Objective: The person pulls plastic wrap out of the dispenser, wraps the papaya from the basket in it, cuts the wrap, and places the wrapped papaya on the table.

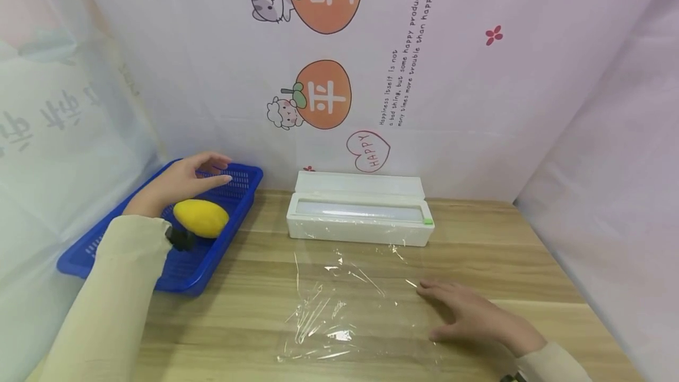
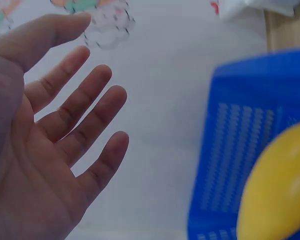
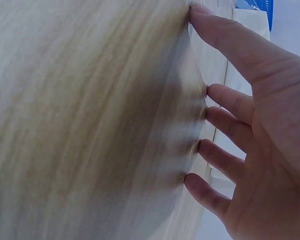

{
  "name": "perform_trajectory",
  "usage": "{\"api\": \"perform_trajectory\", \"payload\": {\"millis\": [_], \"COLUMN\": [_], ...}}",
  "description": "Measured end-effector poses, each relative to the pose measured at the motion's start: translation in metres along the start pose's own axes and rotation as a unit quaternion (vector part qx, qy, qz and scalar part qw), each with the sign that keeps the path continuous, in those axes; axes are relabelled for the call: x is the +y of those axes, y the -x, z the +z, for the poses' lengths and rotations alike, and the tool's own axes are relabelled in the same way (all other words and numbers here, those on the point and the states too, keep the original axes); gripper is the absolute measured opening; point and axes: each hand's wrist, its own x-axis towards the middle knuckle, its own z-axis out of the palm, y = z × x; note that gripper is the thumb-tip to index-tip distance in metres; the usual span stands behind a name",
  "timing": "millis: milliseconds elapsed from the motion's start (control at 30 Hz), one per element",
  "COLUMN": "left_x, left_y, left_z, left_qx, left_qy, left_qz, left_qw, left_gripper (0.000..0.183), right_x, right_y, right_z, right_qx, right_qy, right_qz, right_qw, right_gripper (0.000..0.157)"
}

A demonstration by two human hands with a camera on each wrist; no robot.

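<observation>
My left hand [image 1: 183, 180] is over the far part of a blue plastic basket [image 1: 253, 190], fingers spread and holding nothing. Below it in the basket lies a yellow lemon [image 1: 201, 218], which the left wrist view shows to the right of the palm. A clear sheet of plastic wrap [image 1: 345, 311] stretches over the table toward me from a white wrap dispenser [image 1: 361, 231] whose lid stands up. At the sheet's right edge, my right hand [image 1: 467, 314] rests its fingertips on the table; in the right wrist view these fingers [image 3: 225, 155] are spread and slightly bent.
The wooden table [image 1: 477, 258] runs back to a white printed cloth [image 1: 451, 152] hanging behind the dispenser. More white cloth closes off the left and right sides. A small green slider [image 1: 428, 222] sits at the dispenser's right end.
</observation>
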Motion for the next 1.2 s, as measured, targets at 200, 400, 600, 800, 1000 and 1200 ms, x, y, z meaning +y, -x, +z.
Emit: {"api": "perform_trajectory", "payload": {"millis": [200,400,600,800,1000,1200], "left_x": [-0.028,-0.055,-0.075,-0.082,-0.089,-0.101], "left_y": [-0.007,-0.013,-0.017,-0.015,-0.009,-0.005], "left_z": [-0.002,0.004,0.013,0.02,0.026,0.028], "left_qx": [-0.015,-0.02,-0.024,-0.051,-0.073,-0.116], "left_qy": [-0.031,-0.041,-0.067,-0.084,-0.099,-0.1], "left_qz": [-0.036,-0.056,-0.072,-0.101,-0.101,-0.115], "left_qw": [0.9987,0.9974,0.9949,0.9901,0.9872,0.9815], "left_gripper": [0.054,0.05,0.04,0.045,0.048,0.058], "right_x": [0.0,0.0,0.0,0.001,0.003,0.003], "right_y": [0.001,0.001,0.001,0.001,0.001,0.002], "right_z": [-0.001,0.0,0.001,0.002,0.003,0.003], "right_qx": [-0.002,0.0,0.004,0.001,0.003,0.004], "right_qy": [-0.001,-0.004,0.0,-0.011,-0.011,-0.007], "right_qz": [0.006,0.008,0.004,0.007,0.006,0.005], "right_qw": [1.0,1.0,1.0,1.0,1.0,1.0], "right_gripper": [0.082,0.082,0.081,0.082,0.082,0.081]}}
